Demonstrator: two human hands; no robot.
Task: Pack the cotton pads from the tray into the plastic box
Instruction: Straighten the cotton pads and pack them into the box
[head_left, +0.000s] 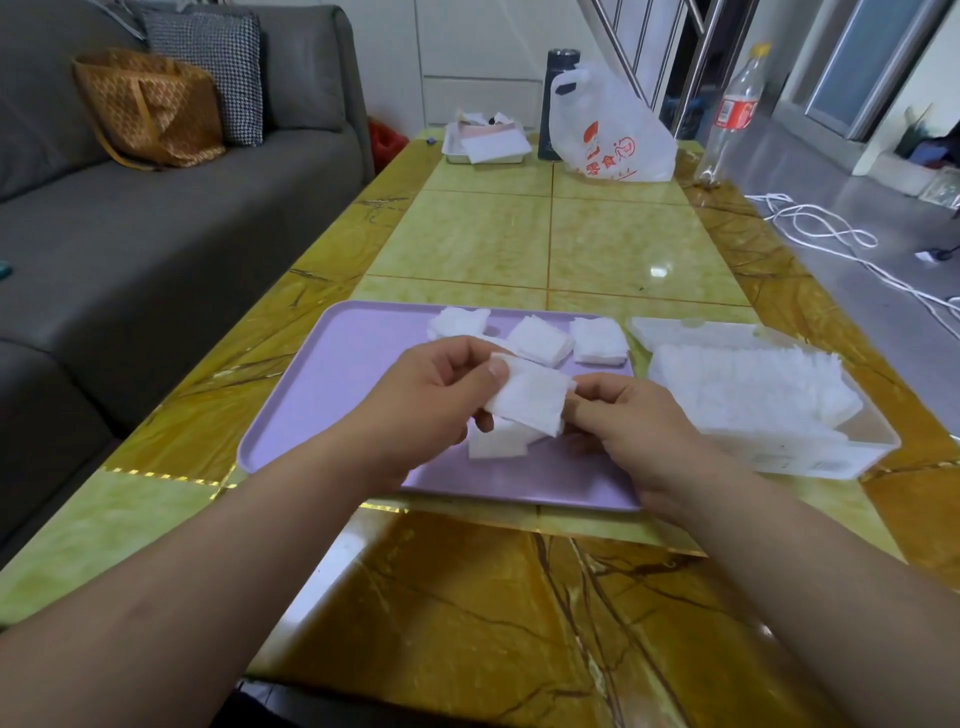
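Left hand: fingers curled under a small stack of white square cotton pads, thumb pressed on its upper left corner, gripping it.
Right hand: fingertips pinch the right edge of the same stack; the rest of the fingers are curled in.
Held stack: between the two hands, tilted, lifted above the flat lilac plastic tray.
Tray: under both hands, its long bare part stretching out to the left of the left hand.
Loose pads beyond the hands: three white piles on the tray's far side, one beyond the left hand, one beyond the held stack, one beyond the right hand.
Pad pile under the hands: lies on the tray just below the held stack, partly hidden by the fingers.
Clear rectangular plastic box: on the table just to the right of the right hand, beside the tray.
Row of pads in the box: packed on edge, filling most of it; the end nearest the person's body is bare.
Clear lid: beyond the right hand, touching the box's far side.
Yellow-green tiled table with brown marbled border: carries the tray and box, running on far beyond both hands.
White printed plastic bag: at the table's far end, well beyond the right hand.
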